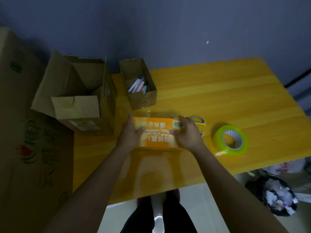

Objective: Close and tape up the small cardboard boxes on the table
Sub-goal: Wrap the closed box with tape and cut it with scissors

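Both bare forearms reach forward over the near edge of the table. The left hand (132, 134) and right hand (189, 133) face each other, palms inward, fingers loosely bent, thumbs turned in, gripping something between them.

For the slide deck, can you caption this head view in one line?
Both hands, left hand and right hand, hold the orange box on the table; tape roll beside it.
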`<state>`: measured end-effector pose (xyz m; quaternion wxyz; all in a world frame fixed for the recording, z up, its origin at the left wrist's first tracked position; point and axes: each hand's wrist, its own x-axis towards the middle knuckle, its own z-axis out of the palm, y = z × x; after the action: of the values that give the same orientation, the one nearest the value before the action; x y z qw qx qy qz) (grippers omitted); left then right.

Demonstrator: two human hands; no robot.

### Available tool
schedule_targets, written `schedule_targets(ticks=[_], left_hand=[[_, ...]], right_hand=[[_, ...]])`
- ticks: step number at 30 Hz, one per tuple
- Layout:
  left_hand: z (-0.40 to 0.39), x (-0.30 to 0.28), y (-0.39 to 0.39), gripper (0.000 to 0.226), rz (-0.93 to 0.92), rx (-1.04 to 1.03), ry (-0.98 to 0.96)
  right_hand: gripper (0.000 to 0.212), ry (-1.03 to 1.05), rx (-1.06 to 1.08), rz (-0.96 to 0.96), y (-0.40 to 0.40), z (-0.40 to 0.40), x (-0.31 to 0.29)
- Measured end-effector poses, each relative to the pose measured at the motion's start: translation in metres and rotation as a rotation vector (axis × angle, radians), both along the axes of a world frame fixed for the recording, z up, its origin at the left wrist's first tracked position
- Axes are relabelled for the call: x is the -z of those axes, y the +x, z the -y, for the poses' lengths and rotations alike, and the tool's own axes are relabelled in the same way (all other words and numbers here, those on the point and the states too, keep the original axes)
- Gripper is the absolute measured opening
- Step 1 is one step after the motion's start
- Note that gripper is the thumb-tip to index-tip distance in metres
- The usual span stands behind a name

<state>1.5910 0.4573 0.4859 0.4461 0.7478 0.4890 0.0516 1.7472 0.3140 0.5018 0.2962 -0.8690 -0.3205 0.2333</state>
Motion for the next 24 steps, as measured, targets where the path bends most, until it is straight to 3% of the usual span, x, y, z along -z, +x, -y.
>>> schedule_targets(ticks=[4, 10, 15, 20, 24], left_hand=[[0.019, 0.004, -0.038, 0.092, 0.148, 0.007, 0.062], [0.037, 0.023, -0.064, 0.092, -0.069, 0.155, 0.215], [0.019, 0.016, -0.037, 0.133, -0.268, 0.426, 0.504], [0.011, 0.023, -0.019, 0.137, -0.306, 0.549, 0.461], [0.012, 0.023, -0.022, 0.134, -0.264, 0.530, 0.477]], right_hand=[[0.072, 0.169, -0.039, 0.198, -0.029, 0.029, 0.013], [0.072, 0.046, -0.014, 0.243, -0.065, 0.053, 0.032], [0.062, 0.143, -0.031, 0.396, -0.054, 0.025, 0.017], [0.056, -0.120, -0.301, 0.498, -0.045, -0.014, 0.032], [0.062, -0.223, -0.354, 0.540, -0.039, 0.002, 0.038]])
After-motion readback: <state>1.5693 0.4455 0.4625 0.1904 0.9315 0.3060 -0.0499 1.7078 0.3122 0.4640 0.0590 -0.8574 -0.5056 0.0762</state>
